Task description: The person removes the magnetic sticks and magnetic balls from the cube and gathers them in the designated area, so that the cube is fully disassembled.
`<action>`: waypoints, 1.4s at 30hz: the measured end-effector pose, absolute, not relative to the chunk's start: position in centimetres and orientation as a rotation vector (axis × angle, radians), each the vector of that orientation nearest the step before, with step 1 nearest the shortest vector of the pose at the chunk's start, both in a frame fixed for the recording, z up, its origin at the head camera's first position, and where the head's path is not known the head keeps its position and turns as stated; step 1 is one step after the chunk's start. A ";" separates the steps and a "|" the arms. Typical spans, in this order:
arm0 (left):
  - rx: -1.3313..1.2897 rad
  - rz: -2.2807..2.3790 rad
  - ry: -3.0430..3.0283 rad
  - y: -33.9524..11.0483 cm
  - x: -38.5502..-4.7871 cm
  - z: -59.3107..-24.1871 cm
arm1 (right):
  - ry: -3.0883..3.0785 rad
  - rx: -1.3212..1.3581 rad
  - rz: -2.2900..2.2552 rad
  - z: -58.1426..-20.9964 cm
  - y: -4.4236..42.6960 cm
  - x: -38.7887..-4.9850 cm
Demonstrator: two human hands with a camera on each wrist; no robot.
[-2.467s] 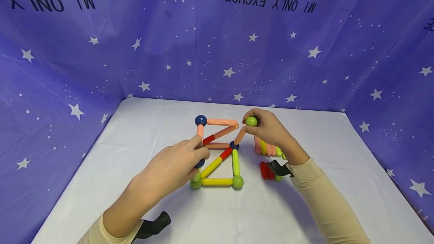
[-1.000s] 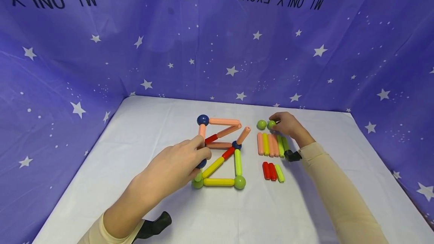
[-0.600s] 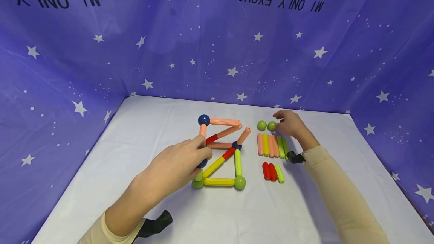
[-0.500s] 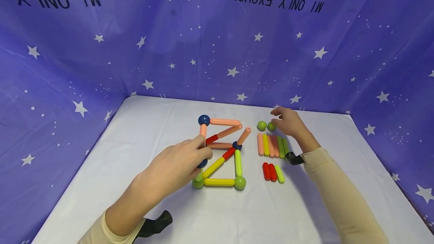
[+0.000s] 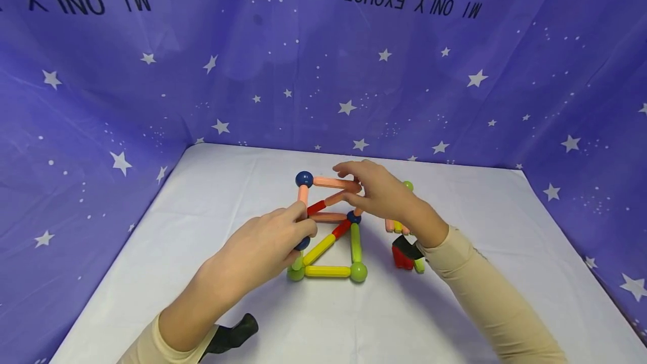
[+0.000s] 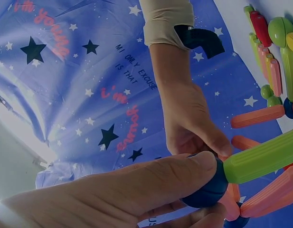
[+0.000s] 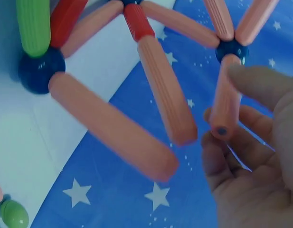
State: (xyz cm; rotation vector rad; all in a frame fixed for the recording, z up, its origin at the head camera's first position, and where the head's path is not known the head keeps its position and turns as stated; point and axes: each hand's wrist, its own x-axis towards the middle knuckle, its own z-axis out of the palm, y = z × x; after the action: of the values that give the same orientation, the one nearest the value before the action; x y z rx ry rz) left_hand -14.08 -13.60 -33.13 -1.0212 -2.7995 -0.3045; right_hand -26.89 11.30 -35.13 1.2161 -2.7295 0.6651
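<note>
My left hand (image 5: 263, 246) holds a dark blue ball (image 6: 208, 183), its thumb laid over it; a green rod (image 6: 260, 159) joins this ball. The ball belongs to a frame of magnetic rods and balls. My right hand (image 5: 379, 190) is at the frame's upper right, thumb and fingers around the free end of a pink rod (image 7: 227, 99) that runs from another blue ball (image 7: 231, 50). Two more pink rods with free ends, a slanted rod (image 7: 167, 90) and a lower rod (image 7: 113, 126), point out beside this hand. A yellow rod (image 5: 327, 271) and green ball (image 5: 358, 272) form the base.
Right of the frame, loose red rods (image 5: 402, 260), pink rods (image 5: 389, 225) and a green ball (image 5: 407, 186) lie partly hidden behind the right arm. The white table (image 5: 242, 173) meets a purple star-printed cloth (image 5: 323, 72) at the back.
My right hand earlier set a green ball down beside another, let go, and has come left to the upper pink rod. My left hand keeps its hold on the blue ball.
</note>
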 end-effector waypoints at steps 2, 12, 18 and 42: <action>-1.024 -0.300 -2.798 -13.6 -14.1 -33.1 | -2.701 1.244 0.631 -35.3 10.7 -26.6; -1.027 -0.311 -2.756 -13.7 -14.1 -33.2 | -2.658 1.330 0.374 -36.6 9.2 -24.7; -1.035 -0.316 -2.717 -13.8 -14.1 -33.3 | -2.689 1.388 0.478 -37.1 9.8 -23.7; -0.997 -0.281 -2.848 -13.4 -14.1 -32.9 | -2.898 0.090 0.757 -39.2 24.4 -24.8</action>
State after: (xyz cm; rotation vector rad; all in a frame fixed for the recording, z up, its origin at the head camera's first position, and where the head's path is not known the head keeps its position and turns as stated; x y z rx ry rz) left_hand -14.06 -13.40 -32.85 -0.9965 -2.8480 -0.2810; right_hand -24.84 24.41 -39.21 0.0896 -2.8981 0.7569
